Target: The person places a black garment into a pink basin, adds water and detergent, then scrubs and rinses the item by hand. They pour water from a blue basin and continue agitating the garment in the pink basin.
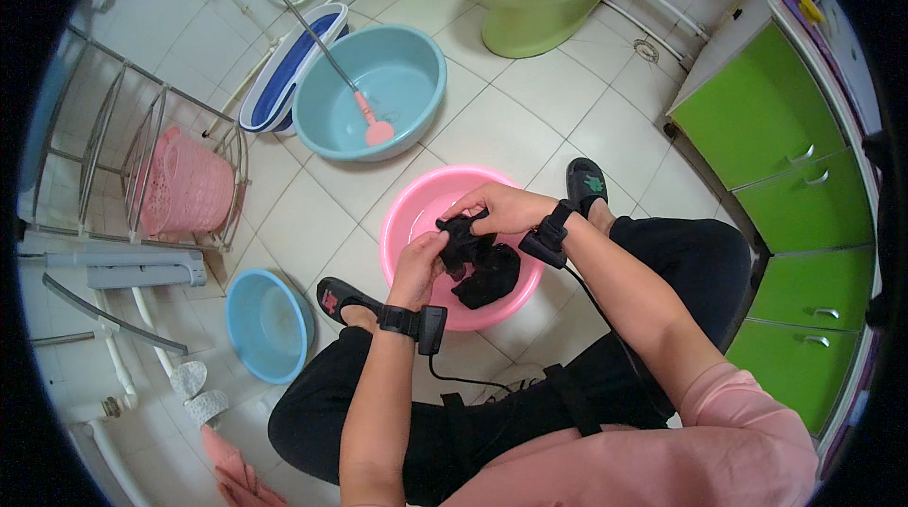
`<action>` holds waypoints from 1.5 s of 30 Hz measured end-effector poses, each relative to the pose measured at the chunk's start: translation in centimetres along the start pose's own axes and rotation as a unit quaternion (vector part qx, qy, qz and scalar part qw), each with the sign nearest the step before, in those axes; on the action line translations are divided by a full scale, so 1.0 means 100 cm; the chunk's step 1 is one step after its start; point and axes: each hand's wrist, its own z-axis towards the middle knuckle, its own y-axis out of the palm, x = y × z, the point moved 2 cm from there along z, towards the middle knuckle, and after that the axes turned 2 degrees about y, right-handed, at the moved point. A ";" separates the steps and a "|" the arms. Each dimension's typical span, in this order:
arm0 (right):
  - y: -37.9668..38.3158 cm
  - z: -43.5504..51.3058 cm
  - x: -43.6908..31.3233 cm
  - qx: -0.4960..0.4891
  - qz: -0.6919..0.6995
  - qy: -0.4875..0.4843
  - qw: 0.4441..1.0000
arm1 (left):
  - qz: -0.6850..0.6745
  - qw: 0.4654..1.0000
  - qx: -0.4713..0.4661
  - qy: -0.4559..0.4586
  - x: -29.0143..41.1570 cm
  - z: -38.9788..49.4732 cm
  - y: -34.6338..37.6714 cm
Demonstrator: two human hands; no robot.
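Observation:
A pink plastic basin point(397, 223) stands on the tiled floor between my feet. Over it, my left hand point(420, 267) and my right hand point(500, 209) grip one piece of wet-looking black cloth point(464, 241), fingertips pinching its upper and left edges. What kind of garment it is cannot be made out. Another bunched black cloth point(491, 278) lies in the lower right of the basin; whether it joins the held piece is unclear. Both wrists wear black strapped devices with cables.
A large blue basin point(418, 110) holds a pink-headed shower wand point(378, 132); a folded white-and-blue tub point(284, 81) leans behind it. To the left are a small blue basin point(237, 322) and a pink basket point(191, 184) on a metal rack. A green toilet point(525, 32) and green cabinets point(759, 110) stand beyond.

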 end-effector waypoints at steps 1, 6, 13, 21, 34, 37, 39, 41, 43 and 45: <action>-0.001 0.000 0.002 0.027 0.015 0.028 0.999 | -0.062 0.998 0.005 0.002 -0.001 -0.001 -0.002; -0.001 0.007 0.009 0.234 -0.023 0.115 0.965 | -0.224 0.966 -0.074 0.107 0.004 -0.013 0.007; 0.046 0.009 0.009 0.062 0.208 0.158 0.963 | 0.016 0.984 0.059 0.168 0.006 -0.015 0.007; 0.037 0.005 0.000 0.015 0.135 0.147 0.980 | -0.017 0.976 0.040 0.213 0.011 -0.015 0.001; 0.028 0.009 0.008 0.023 0.222 0.126 0.967 | 0.001 0.983 0.038 0.179 0.024 -0.021 -0.002; 0.032 0.006 0.006 0.017 0.192 0.145 0.970 | -0.011 0.987 -0.015 0.162 0.021 -0.020 -0.007; 0.034 0.007 0.003 0.031 0.240 0.151 0.958 | -0.039 0.990 -0.036 0.129 0.022 -0.018 -0.014; 0.035 0.010 -0.002 0.065 0.196 0.098 0.974 | -0.033 0.993 -0.030 0.108 0.021 -0.018 -0.016; 0.035 0.012 -0.006 0.116 0.211 0.076 0.968 | 0.013 0.997 0.030 0.076 0.021 -0.020 -0.015; 0.034 0.012 -0.005 0.182 0.268 0.124 0.938 | 0.015 0.994 0.034 0.098 0.024 -0.024 -0.010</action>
